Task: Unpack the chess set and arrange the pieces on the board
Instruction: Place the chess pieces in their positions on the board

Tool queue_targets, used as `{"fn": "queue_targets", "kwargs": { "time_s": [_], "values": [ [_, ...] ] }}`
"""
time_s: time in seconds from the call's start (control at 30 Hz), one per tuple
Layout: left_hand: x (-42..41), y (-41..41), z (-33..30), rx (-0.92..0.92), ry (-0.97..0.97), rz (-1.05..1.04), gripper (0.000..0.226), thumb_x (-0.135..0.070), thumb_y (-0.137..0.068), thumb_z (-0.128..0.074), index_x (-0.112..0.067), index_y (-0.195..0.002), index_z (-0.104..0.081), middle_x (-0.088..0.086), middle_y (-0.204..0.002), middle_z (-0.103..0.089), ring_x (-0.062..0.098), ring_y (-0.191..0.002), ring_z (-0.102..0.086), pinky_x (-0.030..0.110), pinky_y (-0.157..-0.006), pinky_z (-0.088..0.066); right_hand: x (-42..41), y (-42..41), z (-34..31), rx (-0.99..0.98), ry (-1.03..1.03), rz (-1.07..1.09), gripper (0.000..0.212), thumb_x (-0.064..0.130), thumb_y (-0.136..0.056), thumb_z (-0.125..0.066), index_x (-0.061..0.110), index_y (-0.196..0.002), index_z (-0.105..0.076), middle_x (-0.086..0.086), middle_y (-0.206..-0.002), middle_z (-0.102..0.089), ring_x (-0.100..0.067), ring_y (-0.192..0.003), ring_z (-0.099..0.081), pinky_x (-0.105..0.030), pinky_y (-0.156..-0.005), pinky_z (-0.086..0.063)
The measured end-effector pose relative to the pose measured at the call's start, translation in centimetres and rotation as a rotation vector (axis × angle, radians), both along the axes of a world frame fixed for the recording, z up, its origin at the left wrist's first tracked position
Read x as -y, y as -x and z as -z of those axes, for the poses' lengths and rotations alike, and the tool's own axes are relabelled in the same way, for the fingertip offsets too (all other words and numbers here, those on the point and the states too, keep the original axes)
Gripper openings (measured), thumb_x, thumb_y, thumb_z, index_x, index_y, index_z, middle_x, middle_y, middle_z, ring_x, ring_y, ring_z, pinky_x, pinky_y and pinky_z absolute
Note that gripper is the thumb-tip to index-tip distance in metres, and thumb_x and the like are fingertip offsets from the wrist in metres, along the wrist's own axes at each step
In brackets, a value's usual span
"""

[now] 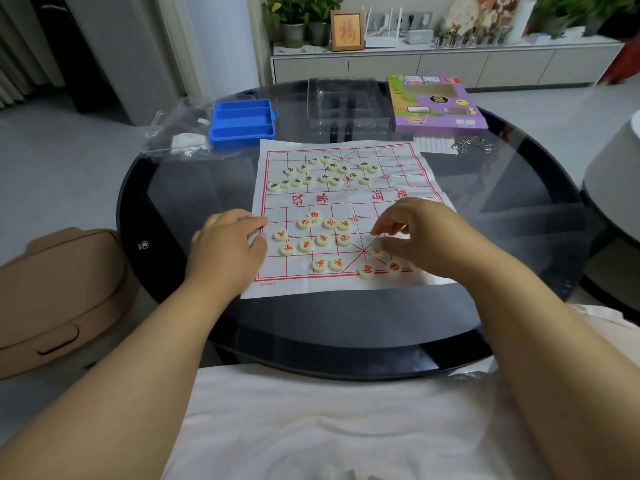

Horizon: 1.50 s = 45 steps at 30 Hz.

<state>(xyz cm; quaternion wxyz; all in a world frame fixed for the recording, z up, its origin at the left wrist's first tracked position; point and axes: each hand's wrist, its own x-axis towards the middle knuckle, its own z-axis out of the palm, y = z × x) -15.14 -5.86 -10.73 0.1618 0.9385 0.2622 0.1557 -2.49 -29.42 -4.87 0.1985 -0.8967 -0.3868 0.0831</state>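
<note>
A white paper chess board (pixel 388 157) with red lines lies on the round glass table. Several cream discs with black characters (pixel 325 173) are bunched on its far half. Several with red characters (pixel 313 239) lie loose on the near half. My left hand (pixel 228 244) rests on the board's left edge, fingers curled loosely on the paper. My right hand (pixel 419 233) hovers over the near right part, its thumb and fingers pinching a red-marked disc (pixel 376 250). Two more red discs (pixel 366 270) sit on the near line by that hand.
An open blue plastic case (pixel 242 123) and a crumpled clear bag (pixel 180 129) sit far left. A clear plastic tray (pixel 348 105) and a purple game box (pixel 434 103) stand behind the board, with metal ring puzzles (pixel 471 145). A tan seat (pixel 59 292) is at left.
</note>
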Motion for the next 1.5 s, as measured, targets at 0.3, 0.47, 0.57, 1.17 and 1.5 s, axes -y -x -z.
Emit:
{"fn": "queue_targets", "kwargs": {
  "time_s": [0.3, 0.47, 0.57, 1.17, 1.5],
  "values": [
    [0.0, 0.0, -0.1, 0.004, 0.001, -0.006, 0.037, -0.030, -0.096, -0.047, -0.026, -0.132, -0.056, -0.009, -0.134, -0.051, 0.015, -0.122, -0.040, 0.037, -0.105, -0.033, -4.0, 1.5, 0.2, 0.064, -0.050, -0.066, 0.022, 0.029, -0.087, -0.065, 0.022, -0.107, -0.070, 0.006, -0.108, -0.059, -0.008, -0.091, -0.054, -0.020, -0.079, -0.048],
    [0.0, -0.1, -0.1, -0.001, -0.006, -0.015, 0.037, -0.031, -0.095, -0.047, -0.028, -0.131, -0.056, -0.011, -0.133, -0.051, 0.015, -0.121, -0.041, 0.037, -0.103, -0.034, -7.2, 2.1, 0.4, 0.121, 0.050, -0.171, 0.028, 0.031, -0.085, -0.067, 0.026, -0.113, -0.067, 0.003, -0.111, -0.057, -0.014, -0.098, -0.052, -0.032, -0.089, -0.050],
    [0.0, -0.1, 0.0, -0.005, -0.023, -0.017, 0.037, -0.031, -0.095, -0.047, -0.028, -0.131, -0.057, -0.009, -0.134, -0.051, 0.016, -0.122, -0.042, 0.038, -0.103, -0.034, -8.4, 2.1, 0.7, 0.147, 0.118, -0.202, 0.035, 0.037, -0.082, -0.069, 0.028, -0.116, -0.065, 0.003, -0.112, -0.057, -0.016, -0.101, -0.051, -0.035, -0.090, -0.048],
    [-0.1, -0.3, -0.1, -0.030, -0.028, -0.020, 0.039, -0.030, -0.094, -0.043, -0.031, -0.131, -0.057, -0.012, -0.135, -0.050, 0.014, -0.123, -0.039, 0.035, -0.104, -0.028, -5.9, 5.0, -2.8, 0.160, -0.764, -0.161, 0.020, 0.022, -0.074, -0.077, 0.021, -0.088, -0.063, 0.012, -0.081, -0.060, -0.002, -0.069, -0.057, -0.006, -0.063, -0.044],
    [-0.1, -0.2, 0.0, -0.019, -0.040, -0.012, 0.038, -0.030, -0.095, -0.043, -0.028, -0.131, -0.056, -0.009, -0.134, -0.051, 0.015, -0.121, -0.041, 0.035, -0.102, -0.031, -5.0, 5.3, -3.3, 0.243, -0.874, -0.177, 0.024, 0.025, -0.074, -0.077, 0.012, -0.091, -0.067, 0.006, -0.082, -0.063, -0.004, -0.067, -0.057, -0.009, -0.062, -0.045]
  ]
}}
